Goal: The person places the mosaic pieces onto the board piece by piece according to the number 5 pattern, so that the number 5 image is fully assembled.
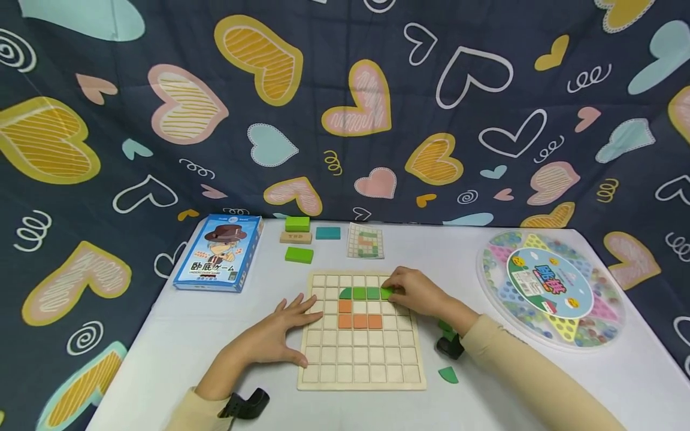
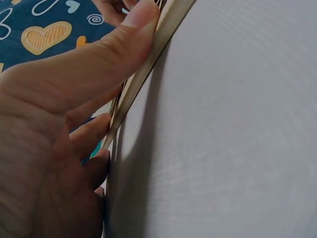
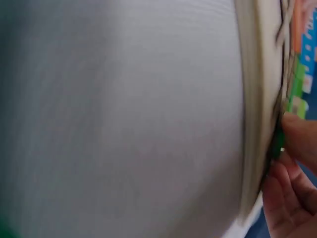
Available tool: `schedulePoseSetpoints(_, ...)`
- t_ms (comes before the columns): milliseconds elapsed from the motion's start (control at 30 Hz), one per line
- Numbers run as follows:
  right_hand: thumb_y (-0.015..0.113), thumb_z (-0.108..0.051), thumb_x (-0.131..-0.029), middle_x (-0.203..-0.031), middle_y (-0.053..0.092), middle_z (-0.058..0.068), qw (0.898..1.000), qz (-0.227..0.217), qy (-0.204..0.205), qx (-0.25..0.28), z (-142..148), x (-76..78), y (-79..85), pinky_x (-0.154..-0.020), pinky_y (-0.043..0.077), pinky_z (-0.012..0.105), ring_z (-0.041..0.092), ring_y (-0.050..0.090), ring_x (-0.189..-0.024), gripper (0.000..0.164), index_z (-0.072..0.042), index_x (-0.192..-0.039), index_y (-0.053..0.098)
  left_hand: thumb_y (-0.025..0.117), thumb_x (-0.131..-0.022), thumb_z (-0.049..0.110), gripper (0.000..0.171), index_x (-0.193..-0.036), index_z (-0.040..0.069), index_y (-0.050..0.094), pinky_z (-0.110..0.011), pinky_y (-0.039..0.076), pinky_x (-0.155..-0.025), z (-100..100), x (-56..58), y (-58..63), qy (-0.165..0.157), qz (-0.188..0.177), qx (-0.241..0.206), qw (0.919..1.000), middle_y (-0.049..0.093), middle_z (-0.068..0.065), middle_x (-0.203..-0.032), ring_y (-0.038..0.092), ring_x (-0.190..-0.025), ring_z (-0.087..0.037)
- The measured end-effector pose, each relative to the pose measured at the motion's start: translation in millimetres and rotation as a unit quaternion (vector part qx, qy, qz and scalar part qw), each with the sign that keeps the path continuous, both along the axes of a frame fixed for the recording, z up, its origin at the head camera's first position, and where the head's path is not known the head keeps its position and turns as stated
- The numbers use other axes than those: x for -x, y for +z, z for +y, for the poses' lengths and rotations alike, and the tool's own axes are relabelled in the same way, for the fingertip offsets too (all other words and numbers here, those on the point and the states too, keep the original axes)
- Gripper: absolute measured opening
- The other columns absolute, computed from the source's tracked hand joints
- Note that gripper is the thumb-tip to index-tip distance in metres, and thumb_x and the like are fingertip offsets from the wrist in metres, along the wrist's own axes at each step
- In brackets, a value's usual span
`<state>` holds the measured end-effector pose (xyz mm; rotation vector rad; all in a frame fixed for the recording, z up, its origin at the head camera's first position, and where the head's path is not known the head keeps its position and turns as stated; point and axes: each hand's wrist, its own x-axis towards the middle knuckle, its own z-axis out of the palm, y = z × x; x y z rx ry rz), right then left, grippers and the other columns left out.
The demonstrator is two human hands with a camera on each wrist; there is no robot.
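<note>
A pale wooden grid board [image 1: 361, 357] lies on the white table. My left hand [image 1: 272, 335] rests at its left side, fingers spread and fairly straight; in the left wrist view the thumb [image 2: 106, 62] touches the board's edge. Over the upper right of the grid, my right hand [image 1: 417, 291] pinches a green tile [image 1: 386, 294] between thumb and fingers. That tile is at the right end of a row of green tiles [image 1: 359, 293], whose leftmost piece has a rounded corner. Below them several orange tiles [image 1: 360, 321] form an L shape. The right fingers partly cover the pinched tile.
Behind the board lie a pattern card [image 1: 366, 241], a teal block [image 1: 327, 233], green blocks [image 1: 299, 255] and a wooden block [image 1: 295, 237]. A blue game box [image 1: 215, 251] is left, a round marble game [image 1: 550, 281] right. A green quarter-round piece [image 1: 448, 375] lies near the board's lower right.
</note>
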<state>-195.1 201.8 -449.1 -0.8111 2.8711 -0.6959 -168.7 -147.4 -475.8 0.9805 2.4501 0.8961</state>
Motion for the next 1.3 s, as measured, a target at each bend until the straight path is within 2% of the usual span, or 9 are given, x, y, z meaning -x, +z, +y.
schedulePoseSetpoints(67,0.072,-0.015,-0.083,-0.1,0.064,0.001,1.0,0.005,0.007,-0.016,-3.2,0.3,-1.4,-0.076,0.052,0.027,0.011,0.059,-0.088,0.026,-0.008,-0.108,0.071,0.081,-0.058,0.052,0.095,-0.14,0.017,0.049,-0.06,0.004,-0.115,0.8,-0.6,-1.2,0.001,-0.002,0.0,1.0,0.023,-0.004,-0.157,0.009,-0.147,-0.031)
schedulePoseSetpoints(167,0.071,-0.017,-0.084,-0.102,0.064,0.003,1.0,-0.003,0.001,-0.005,0.4,-1.0,0.6,-0.077,0.052,0.03,0.014,0.06,-0.089,0.031,-0.006,-0.113,0.068,0.081,-0.057,0.052,0.095,-0.139,0.017,0.049,-0.06,0.005,-0.115,0.6,-0.8,-1.9,0.004,0.002,-0.001,1.0,0.024,-0.005,-0.156,0.01,-0.146,-0.033)
schedulePoseSetpoints(367,0.072,-0.017,-0.083,-0.1,0.065,0.004,0.996,-0.018,-0.078,0.036,35.7,-17.8,7.8,-0.075,0.053,0.033,0.016,0.06,-0.088,0.032,-0.005,-0.113,0.067,0.079,-0.058,0.054,0.095,-0.14,0.017,0.048,-0.062,0.006,-0.114,0.3,1.0,-1.9,-0.01,0.018,-0.006,0.9998,0.025,-0.01,-0.156,0.011,-0.145,-0.038)
schedulePoseSetpoints(533,0.076,-0.022,-0.08,-0.091,0.064,0.0,0.993,-0.03,-0.112,0.018,63.7,-37.8,4.0,-0.069,0.051,0.028,0.012,0.057,-0.081,0.032,-0.006,-0.107,0.068,0.08,-0.058,0.052,0.095,-0.141,0.019,0.048,-0.059,0.005,-0.116,0.5,1.0,-0.6,-0.008,0.013,0.005,0.9999,0.023,-0.007,-0.157,0.009,-0.146,-0.034)
schedulePoseSetpoints(667,0.079,-0.028,-0.076,-0.085,0.059,-0.003,0.989,-0.053,-0.135,0.008,70.3,-45.9,-0.6,-0.066,0.047,0.026,0.01,0.052,-0.075,0.034,-0.008,-0.101,0.068,0.081,-0.058,0.051,0.095,-0.141,0.019,0.048,-0.059,0.004,-0.116,0.4,1.3,-0.3,-0.007,0.01,0.005,0.9999,0.023,-0.007,-0.157,0.008,-0.146,-0.034)
schedulePoseSetpoints(833,0.08,-0.018,-0.074,-0.081,0.056,-0.001,0.988,-0.063,-0.143,-0.004,65.1,-46.0,-2.4,-0.062,0.045,0.024,0.01,0.049,-0.071,0.027,-0.008,-0.094,0.064,0.08,-0.058,0.052,0.095,-0.14,0.017,0.048,-0.06,0.004,-0.115,0.5,1.5,-2.6,-0.009,0.012,-0.006,0.9999,0.024,-0.009,-0.157,0.009,-0.146,-0.036)
schedulePoseSetpoints(1000,0.074,-0.006,-0.076,-0.078,0.054,-0.001,0.989,-0.062,-0.133,-0.012,56.6,-45.0,2.6,-0.061,0.043,0.024,0.011,0.048,-0.07,0.022,-0.009,-0.091,0.059,0.081,-0.058,0.051,0.094,-0.14,0.018,0.048,-0.061,0.005,-0.114,1.6,1.3,-4.0,-0.009,0.013,-0.005,0.9999,0.024,-0.009,-0.157,0.01,-0.146,-0.037)
schedulePoseSetpoints(1167,0.064,0.0,-0.08,-0.082,0.061,0.001,0.987,-0.068,-0.141,0.039,48.7,-43.5,4.4,-0.063,0.049,0.025,0.011,0.055,-0.075,0.015,-0.01,-0.089,0.058,0.081,-0.058,0.052,0.095,-0.141,0.018,0.048,-0.06,0.005,-0.115,1.6,1.1,-3.0,-0.009,0.015,0.0,0.9998,0.023,-0.008,-0.157,0.009,-0.146,-0.035)
schedulePoseSetpoints(1300,0.063,0.0,-0.082,-0.084,0.064,0.002,0.976,-0.108,-0.149,0.113,39.0,-42.7,5.2,-0.064,0.052,0.024,0.013,0.059,-0.077,0.013,-0.01,-0.089,0.062,0.081,-0.058,0.052,0.095,-0.141,0.018,0.048,-0.06,0.005,-0.115,1.8,1.0,-2.9,-0.008,0.014,0.0,0.9999,0.023,-0.008,-0.157,0.01,-0.146,-0.035)
